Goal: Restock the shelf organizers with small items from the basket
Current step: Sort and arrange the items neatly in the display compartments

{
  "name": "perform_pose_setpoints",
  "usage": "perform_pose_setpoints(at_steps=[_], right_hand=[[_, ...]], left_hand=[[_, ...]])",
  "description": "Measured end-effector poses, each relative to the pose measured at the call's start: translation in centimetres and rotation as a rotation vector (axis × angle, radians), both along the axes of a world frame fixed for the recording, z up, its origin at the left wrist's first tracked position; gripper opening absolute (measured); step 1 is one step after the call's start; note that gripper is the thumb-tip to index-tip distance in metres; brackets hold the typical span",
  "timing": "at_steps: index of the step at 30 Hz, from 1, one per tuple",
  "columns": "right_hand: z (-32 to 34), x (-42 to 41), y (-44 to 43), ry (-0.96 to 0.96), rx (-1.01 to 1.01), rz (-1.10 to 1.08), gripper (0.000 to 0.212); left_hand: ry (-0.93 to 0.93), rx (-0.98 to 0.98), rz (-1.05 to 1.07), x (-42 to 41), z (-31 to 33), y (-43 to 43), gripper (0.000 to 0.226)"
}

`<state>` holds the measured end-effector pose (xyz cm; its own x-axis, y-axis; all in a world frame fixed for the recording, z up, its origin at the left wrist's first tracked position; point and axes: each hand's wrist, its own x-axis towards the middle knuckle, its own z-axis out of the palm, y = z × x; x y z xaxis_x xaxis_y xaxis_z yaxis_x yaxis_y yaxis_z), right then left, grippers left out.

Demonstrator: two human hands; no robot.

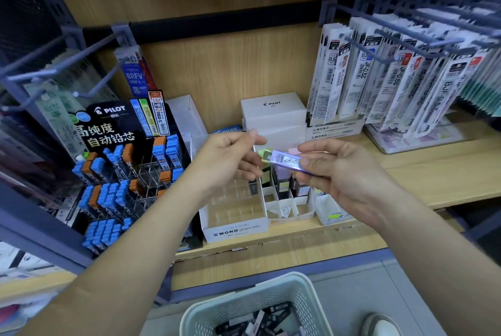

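The right hand [336, 173] pinches a slim purple plastic lead case [287, 161] between thumb and curled fingers above the white cardboard divided shelf organizer [299, 200], probably to check its label before slotting. Its long axis runs from 10 to 4 o'clock, with the free end pointing to 10 o'clock at the left hand [230, 159]. That hand's fingers are curled, and whether they grip anything cannot be told; the white plastic lattice basket [303, 300] sits at 6 o'clock.

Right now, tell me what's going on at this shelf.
A person is restocking pencil-lead cases. The right hand pinches a purple case in its fingers, and the left hand grips a green-topped case beside it, both above the white divided organizer, whose front slots look empty. The basket below holds more items.
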<state>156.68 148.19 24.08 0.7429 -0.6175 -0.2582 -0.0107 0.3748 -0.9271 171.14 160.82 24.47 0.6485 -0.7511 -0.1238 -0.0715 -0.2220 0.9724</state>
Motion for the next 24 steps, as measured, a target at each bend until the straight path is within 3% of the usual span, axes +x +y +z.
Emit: perform_pose_setpoints(at_steps=[2,6,11,13,24], right_hand=[[0.0,0.1,0.2,-0.014,-0.007,-0.012,0.017],[0.2,0.0,0.2,0.029,-0.055,-0.022,0.011],[0.6,-1.3,-1.6,0.103,-0.123,-0.16,0.013],[0.7,-2.1,-2.3,0.113,-0.142,-0.176,0.014],[-1.8,-5.5,-6.4,0.426,-0.442,-0.214,0.016]], left_hand=[[0.079,-0.029,-0.056,-1.1,0.7,0.0,0.019],[0.038,-0.107,0.02,-1.5,0.7,-0.2,0.014],[-0.426,-0.013,0.074,0.1,0.9,0.2,0.025],[-0.526,0.046,0.064,0.2,0.5,0.2,0.026],[-0.601,0.048,-0.065,-4.6,-1.8,-6.5,0.015]])
